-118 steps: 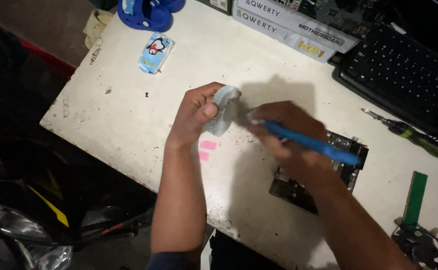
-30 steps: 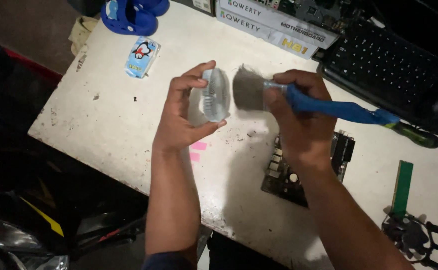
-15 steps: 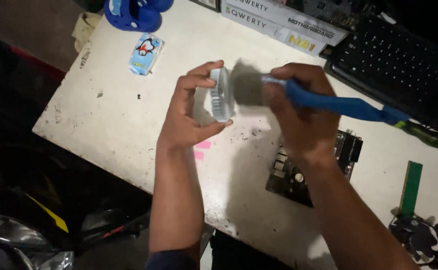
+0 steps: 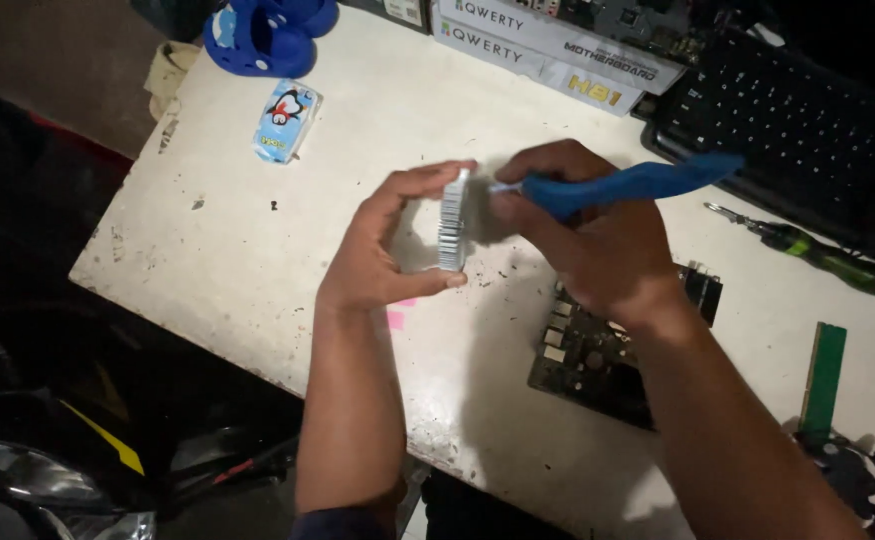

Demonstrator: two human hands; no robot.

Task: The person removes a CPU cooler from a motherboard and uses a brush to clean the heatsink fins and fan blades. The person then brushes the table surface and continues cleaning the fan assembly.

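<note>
A person leans over a white table (image 4: 258, 250), both bare forearms reaching up from the bottom edge.

Far out past the left fingers, at the table's upper left corner, sits a blue plastic shape (image 4: 263, 35). Just below it, still well to the left of the fingers, a small light-blue packet (image 4: 286, 120) with a penguin picture lies flat.

The left hand (image 4: 388, 245) pinches a small finned metal heatsink (image 4: 454, 220), held on edge above the table. The fingertips curl over its top end and the thumb presses up under its bottom end, so it is clamped between them. Under the left wrist, small pink marks (image 4: 396, 318) show on the table.

The right hand (image 4: 598, 250) is clenched around the blue handle of a brush (image 4: 628, 185). The brush's pale head touches the heatsink's right face, right between the two sets of fingers. The handle runs out to the right, past the knuckles.

Beneath the right wrist lies a dark circuit board (image 4: 598, 355), partly hidden by the arm. Beyond the right fingers, along the table's far edge, sits a long white box (image 4: 558, 45), and to its right a black keyboard (image 4: 788, 130). Right of the knuckles lies a green-handled screwdriver (image 4: 818, 255). Lower right, a green memory stick (image 4: 824, 378) lies beside a dark fan (image 4: 853, 478) at the table's edge.
</note>
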